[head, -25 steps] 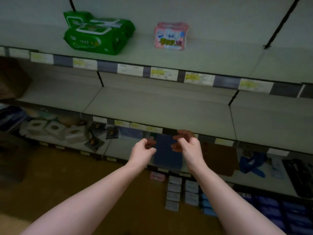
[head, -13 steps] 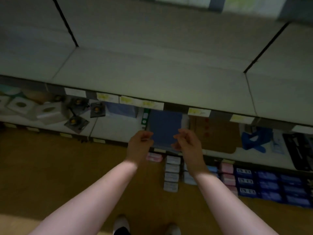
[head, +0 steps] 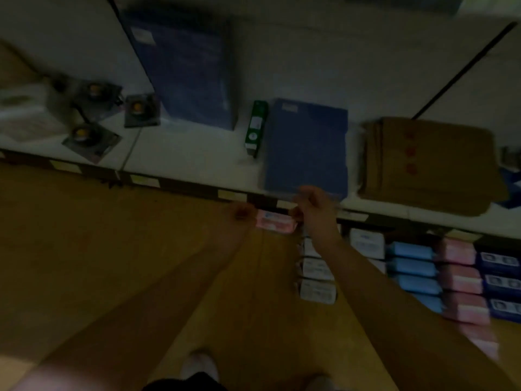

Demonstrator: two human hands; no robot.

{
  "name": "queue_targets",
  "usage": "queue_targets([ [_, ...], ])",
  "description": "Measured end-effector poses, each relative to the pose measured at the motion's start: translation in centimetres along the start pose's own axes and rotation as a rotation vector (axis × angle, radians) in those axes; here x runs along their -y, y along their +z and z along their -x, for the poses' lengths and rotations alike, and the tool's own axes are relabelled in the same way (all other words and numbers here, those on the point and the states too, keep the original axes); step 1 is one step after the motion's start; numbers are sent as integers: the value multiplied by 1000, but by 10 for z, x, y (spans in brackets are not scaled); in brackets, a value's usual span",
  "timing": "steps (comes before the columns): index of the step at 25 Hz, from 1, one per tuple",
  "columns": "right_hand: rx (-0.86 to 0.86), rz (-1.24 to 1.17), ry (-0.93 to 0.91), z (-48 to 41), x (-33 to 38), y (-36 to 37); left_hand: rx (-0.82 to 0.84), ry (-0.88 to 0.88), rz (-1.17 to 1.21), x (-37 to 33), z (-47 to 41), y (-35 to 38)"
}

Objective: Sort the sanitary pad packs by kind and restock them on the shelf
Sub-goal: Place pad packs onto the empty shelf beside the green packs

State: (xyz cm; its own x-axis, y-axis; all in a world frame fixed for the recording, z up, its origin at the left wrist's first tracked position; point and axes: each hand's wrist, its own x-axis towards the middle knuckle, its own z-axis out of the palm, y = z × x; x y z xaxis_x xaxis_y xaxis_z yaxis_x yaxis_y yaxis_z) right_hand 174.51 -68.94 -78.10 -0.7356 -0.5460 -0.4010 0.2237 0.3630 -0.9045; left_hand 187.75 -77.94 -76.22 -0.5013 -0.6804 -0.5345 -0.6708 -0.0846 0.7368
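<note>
Head view, dim and blurred: left hand [head: 240,213] and right hand [head: 315,206] flank a lone pink pack [head: 275,223] on the floor, just below the shelf [head: 197,160]. The right fingers look loosely curled, but I cannot tell whether either hand grips. Best to pinch both ends squarely, then match it to the pink row [head: 459,268].

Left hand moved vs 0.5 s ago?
Yes, left hand went down: from the near edge of the blue pack to below the shelf edge, beside the pink pack.
</note>
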Motion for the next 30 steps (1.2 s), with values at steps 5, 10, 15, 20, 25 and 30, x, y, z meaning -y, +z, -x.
queue_targets([
  [5,95,276,-40,-73,-103,8,150,29,-345,63,-81,45],
  [10,271,735,-126,-126,-132,5,215,111,-610,86,-118,68],
  [15,397,1021,-170,-125,-157,20,265,150,-670,90,-111,83],
  [20,548,1272,-285,-136,-189,29,255,152,-718,98,-114,75],
  [25,546,1400,-259,-141,-204,32,273,137,-706,96,-110,73],
  [30,542,1476,-237,-147,-213,39,264,155,-706,99,-112,73],
])
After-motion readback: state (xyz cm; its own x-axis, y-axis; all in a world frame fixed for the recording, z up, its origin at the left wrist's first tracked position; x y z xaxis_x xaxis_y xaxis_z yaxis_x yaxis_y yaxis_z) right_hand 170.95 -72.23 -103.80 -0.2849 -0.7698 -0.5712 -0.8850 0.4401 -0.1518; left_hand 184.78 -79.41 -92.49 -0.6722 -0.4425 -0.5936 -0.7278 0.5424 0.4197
